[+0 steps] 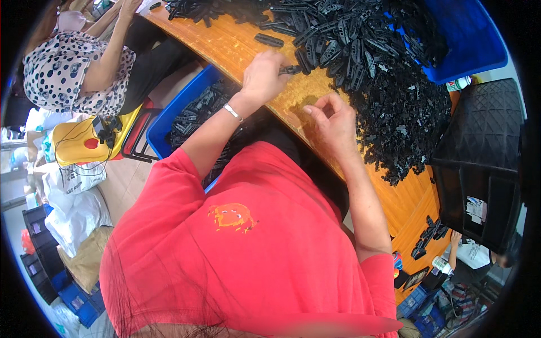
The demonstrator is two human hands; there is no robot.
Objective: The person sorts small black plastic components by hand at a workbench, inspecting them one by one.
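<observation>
My left hand (pixel 264 78) is over the wooden table (pixel 236 50), its fingers closed on a black plastic piece (pixel 291 70). The tip of that piece points at a heap of long, slotted black plastic parts (pixel 344 48). Separate from the heap, one long black part (pixel 269 40) lies beyond my left hand. My right hand (pixel 333 121) is near the table's edge, thumb and forefinger brought together in a pinch. Whatever they may hold is too small to make out. Just right of it spreads a pile of small black clips (pixel 397 118).
A blue bin (pixel 484 53) tips toward the heap at the far right, near a black crate (pixel 479 141). Left of my legs stands another blue bin (pixel 160 132) of black parts. A co-worker in a dotted shirt (pixel 73 73) sits at left, by a yellow stool (pixel 73 141).
</observation>
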